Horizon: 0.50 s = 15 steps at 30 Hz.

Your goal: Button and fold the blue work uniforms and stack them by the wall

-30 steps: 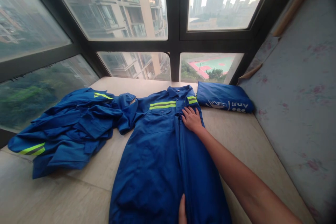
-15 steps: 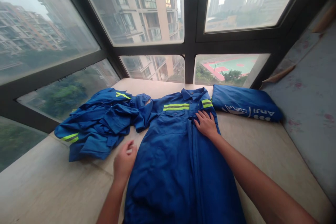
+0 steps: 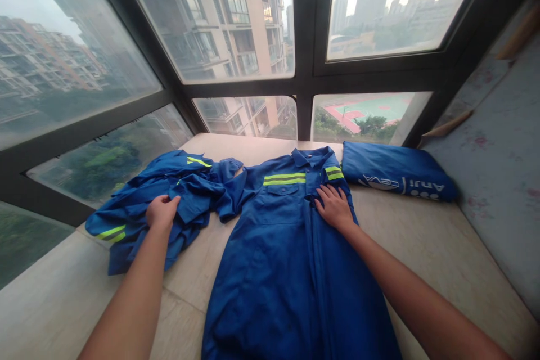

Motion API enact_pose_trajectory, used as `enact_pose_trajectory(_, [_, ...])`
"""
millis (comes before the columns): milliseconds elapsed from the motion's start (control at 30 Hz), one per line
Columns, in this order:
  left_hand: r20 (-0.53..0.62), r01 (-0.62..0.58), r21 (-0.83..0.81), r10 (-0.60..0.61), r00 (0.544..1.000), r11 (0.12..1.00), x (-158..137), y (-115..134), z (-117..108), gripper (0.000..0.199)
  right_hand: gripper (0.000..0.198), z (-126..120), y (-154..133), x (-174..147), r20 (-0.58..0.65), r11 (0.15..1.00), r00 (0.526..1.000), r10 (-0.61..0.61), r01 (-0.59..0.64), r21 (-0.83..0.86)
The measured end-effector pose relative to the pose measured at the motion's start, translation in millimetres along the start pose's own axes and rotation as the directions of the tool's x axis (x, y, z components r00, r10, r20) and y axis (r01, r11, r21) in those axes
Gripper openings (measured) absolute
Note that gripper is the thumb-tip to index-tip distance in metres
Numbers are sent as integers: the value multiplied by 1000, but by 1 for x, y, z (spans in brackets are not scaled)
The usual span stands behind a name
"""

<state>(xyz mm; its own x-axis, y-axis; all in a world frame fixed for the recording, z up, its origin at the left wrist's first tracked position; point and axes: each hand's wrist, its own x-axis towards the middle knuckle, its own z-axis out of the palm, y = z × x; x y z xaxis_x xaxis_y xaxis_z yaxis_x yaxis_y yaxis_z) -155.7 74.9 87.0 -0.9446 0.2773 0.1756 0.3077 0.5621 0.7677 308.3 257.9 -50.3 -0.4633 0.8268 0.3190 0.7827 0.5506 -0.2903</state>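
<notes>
A blue work jacket (image 3: 270, 270) with a collar, chest pocket and yellow-green reflective stripes lies spread out in front of me. My right hand (image 3: 335, 206) rests flat on its upper chest, just below the striped sleeve, fingers stretched out. To the left is a crumpled heap of matching blue clothing (image 3: 139, 191), also striped. Over this heap my left hand (image 3: 162, 211) is closed, thumb and fingertips pinched on the edge of a blue fold. Whether that fold belongs to the heap or to the spread jacket's sleeve, I cannot tell.
A folded blue bundle (image 3: 399, 171) with white lettering lies at the back right, beside the jacket. Everything rests on a pale stone sill (image 3: 439, 259). Dark window frames (image 3: 304, 39) border it at the back and left, and a papered wall (image 3: 502, 180) on the right.
My left hand has moved left and forward from beside the jacket's edge onto the crumpled heap, and now pinches cloth there. My right hand stays on the jacket's chest.
</notes>
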Motion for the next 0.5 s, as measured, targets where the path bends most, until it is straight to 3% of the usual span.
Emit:
enact_pose_trajectory(200, [32,-158,144,155,987,977,-6,16,-26,33,43,1,0,1,-2,1000,1000,0,0,6])
enact_pose_trajectory(400, [225,52,-36,-43,973,998,17,31,-8,27,42,-1,-1,1,-1,1000,1000,10,-10,14])
enact_pose_trajectory(500, [314,92,-152,-40,949,984,13,33,7,30,42,-3,-2,1,5,1000,1000,11,-11,9])
